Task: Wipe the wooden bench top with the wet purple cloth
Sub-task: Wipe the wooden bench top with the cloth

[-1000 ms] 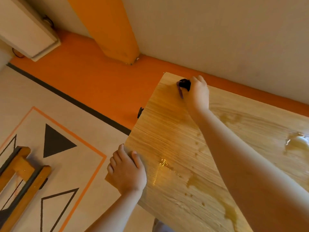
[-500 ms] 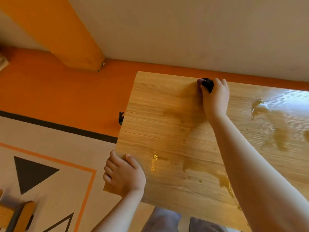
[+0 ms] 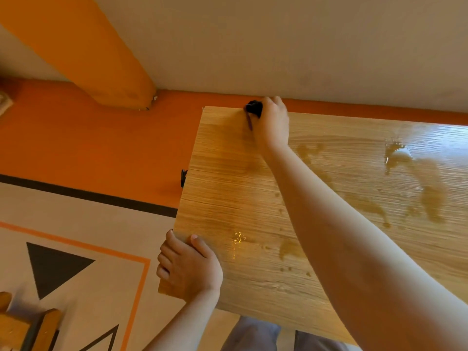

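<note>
Grip: my right hand (image 3: 272, 125) clutches the purple cloth (image 3: 254, 108), far edge; left hand (image 3: 188, 269) clasps the bench top (image 3: 240, 198) corner.
Remaining: puddles (image 3: 397, 153) at right, I judge.

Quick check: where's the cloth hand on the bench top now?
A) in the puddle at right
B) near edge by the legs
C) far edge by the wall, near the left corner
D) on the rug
C: the right hand grips the purple cloth at the bench top far edge, by the wall.

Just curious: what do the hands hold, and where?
Right hand grips the bunched purple cloth; left hand grips the bench top at its near-left corner.
</note>
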